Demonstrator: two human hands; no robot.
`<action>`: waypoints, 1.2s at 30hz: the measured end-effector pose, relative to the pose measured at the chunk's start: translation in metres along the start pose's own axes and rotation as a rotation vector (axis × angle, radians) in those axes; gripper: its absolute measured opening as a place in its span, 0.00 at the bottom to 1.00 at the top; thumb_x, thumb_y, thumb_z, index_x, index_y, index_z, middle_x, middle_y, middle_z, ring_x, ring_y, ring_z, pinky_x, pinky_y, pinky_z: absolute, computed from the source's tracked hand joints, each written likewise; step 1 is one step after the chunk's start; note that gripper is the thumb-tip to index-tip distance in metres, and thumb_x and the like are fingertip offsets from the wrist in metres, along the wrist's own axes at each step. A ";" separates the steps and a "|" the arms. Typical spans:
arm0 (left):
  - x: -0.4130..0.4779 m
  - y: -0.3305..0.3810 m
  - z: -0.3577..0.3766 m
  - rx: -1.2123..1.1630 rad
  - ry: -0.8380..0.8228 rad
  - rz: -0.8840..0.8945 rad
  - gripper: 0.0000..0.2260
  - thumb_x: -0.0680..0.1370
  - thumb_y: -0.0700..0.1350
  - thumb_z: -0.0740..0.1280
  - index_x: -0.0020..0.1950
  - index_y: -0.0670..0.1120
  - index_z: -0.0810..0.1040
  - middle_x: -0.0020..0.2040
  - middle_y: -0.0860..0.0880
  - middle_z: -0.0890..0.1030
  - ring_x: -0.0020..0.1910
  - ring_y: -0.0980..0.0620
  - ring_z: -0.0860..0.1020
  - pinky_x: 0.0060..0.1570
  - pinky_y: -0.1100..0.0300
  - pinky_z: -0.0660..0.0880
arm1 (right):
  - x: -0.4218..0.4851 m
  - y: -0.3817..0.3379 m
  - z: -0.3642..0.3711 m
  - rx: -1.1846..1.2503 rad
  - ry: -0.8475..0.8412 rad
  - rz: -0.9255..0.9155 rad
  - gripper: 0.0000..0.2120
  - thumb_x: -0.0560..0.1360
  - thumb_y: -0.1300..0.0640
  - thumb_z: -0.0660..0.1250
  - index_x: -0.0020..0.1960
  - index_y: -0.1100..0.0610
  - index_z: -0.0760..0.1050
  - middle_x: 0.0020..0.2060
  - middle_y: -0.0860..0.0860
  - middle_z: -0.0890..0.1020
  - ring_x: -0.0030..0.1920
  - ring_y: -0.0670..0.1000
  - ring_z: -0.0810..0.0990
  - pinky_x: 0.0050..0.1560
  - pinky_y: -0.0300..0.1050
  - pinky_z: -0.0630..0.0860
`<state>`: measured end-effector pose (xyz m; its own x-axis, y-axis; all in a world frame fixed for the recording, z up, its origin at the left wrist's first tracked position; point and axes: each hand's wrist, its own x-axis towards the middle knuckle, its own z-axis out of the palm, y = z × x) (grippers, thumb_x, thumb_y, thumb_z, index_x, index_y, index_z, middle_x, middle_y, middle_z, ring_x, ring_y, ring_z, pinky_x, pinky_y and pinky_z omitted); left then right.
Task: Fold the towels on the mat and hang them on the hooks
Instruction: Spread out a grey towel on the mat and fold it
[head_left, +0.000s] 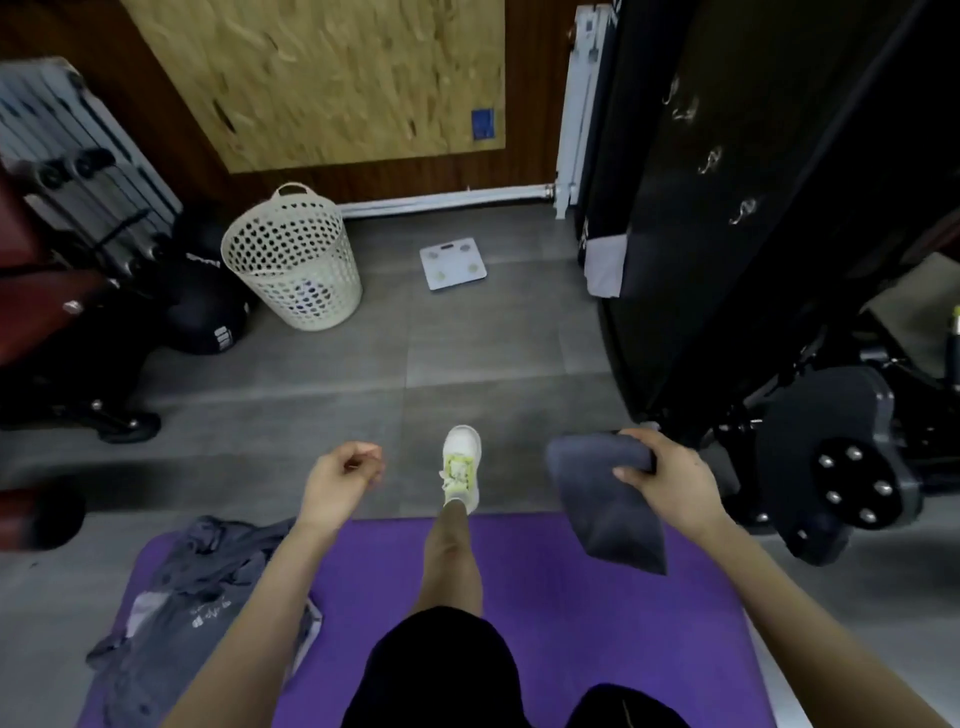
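My right hand (662, 470) grips a folded dark grey towel (608, 504) by its top edge, and the towel hangs down over the right part of the purple mat (571, 597). My left hand (343, 470) is held out over the floor with fingers loosely curled and nothing in it. A crumpled heap of grey towels (192, 597) lies on the mat's left end. Several metal S-hooks (711, 161) hang on a black panel at the upper right. A grey towel (605, 265) hangs at that panel's left edge.
A white laundry basket (293, 257) stands on the grey tile floor, with a white bathroom scale (453, 262) to its right. Black gym equipment (831, 467) crowds the right side, weights and a dark ball (202, 322) the left. My leg and white shoe (461, 462) step forward.
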<state>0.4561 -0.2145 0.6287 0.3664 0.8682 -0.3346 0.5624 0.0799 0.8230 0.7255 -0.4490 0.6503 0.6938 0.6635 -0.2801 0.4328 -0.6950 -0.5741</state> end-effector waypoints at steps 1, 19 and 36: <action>0.031 0.007 -0.001 0.016 -0.012 0.000 0.08 0.77 0.31 0.61 0.45 0.40 0.77 0.34 0.47 0.77 0.26 0.64 0.76 0.30 0.74 0.72 | 0.026 -0.005 0.001 -0.001 -0.004 0.011 0.19 0.73 0.54 0.68 0.64 0.48 0.73 0.55 0.54 0.81 0.57 0.58 0.78 0.53 0.48 0.71; 0.574 0.371 0.127 0.418 -0.444 0.478 0.05 0.77 0.42 0.64 0.48 0.46 0.80 0.49 0.51 0.81 0.51 0.52 0.78 0.47 0.66 0.68 | 0.487 -0.154 -0.117 0.065 0.149 0.210 0.22 0.74 0.56 0.67 0.66 0.44 0.70 0.51 0.51 0.82 0.51 0.54 0.80 0.45 0.41 0.69; 0.700 0.554 0.352 0.222 -0.905 0.646 0.13 0.78 0.36 0.62 0.62 0.43 0.73 0.56 0.49 0.81 0.50 0.61 0.75 0.52 0.75 0.67 | 0.744 -0.113 -0.220 0.467 0.216 0.239 0.26 0.67 0.67 0.71 0.59 0.53 0.64 0.46 0.46 0.77 0.52 0.52 0.78 0.55 0.48 0.74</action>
<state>1.2850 0.2656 0.6889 0.9865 0.0354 -0.1599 0.1598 -0.4217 0.8925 1.3195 0.0616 0.6762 0.8644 0.3971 -0.3085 -0.0169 -0.5902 -0.8071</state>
